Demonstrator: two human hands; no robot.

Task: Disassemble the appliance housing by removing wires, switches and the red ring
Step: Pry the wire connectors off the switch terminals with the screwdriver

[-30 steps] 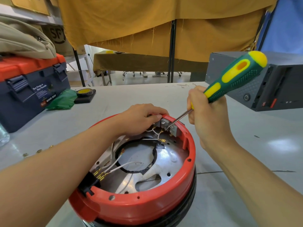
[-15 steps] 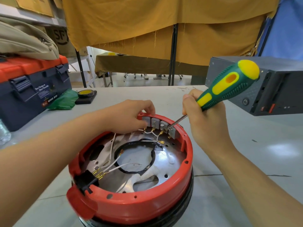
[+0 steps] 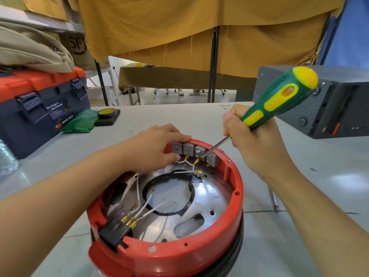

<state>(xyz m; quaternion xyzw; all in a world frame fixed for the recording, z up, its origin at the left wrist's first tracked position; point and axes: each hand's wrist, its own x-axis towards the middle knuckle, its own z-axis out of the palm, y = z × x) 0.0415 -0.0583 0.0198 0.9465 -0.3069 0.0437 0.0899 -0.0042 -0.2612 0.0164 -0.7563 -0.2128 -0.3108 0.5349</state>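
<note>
The appliance housing stands upside down on the table, its red ring (image 3: pixel 199 254) around a shiny metal plate (image 3: pixel 209 198). Several grey switches (image 3: pixel 194 151) line the far inner wall of the ring, with white wires (image 3: pixel 151 204) running from them to a black connector (image 3: pixel 114 233) at the near left. My left hand (image 3: pixel 153 150) grips the ring's far rim beside the leftmost switch. My right hand (image 3: pixel 253 144) holds a green and yellow screwdriver (image 3: pixel 279 100), its tip set against the third switch.
A navy and red toolbox (image 3: pixel 40 108) stands at the left, with a green cloth (image 3: pixel 79 121) and a roll of yellow tape (image 3: pixel 106 113) beside it. A dark grey box (image 3: pixel 319 108) sits at the right. A thin metal tool (image 3: pixel 272 198) lies right of the housing.
My left hand has slid left off the switches, so that they now show. The screwdriver tip stays at the switches, with its handle a little lower and more to the left.
</note>
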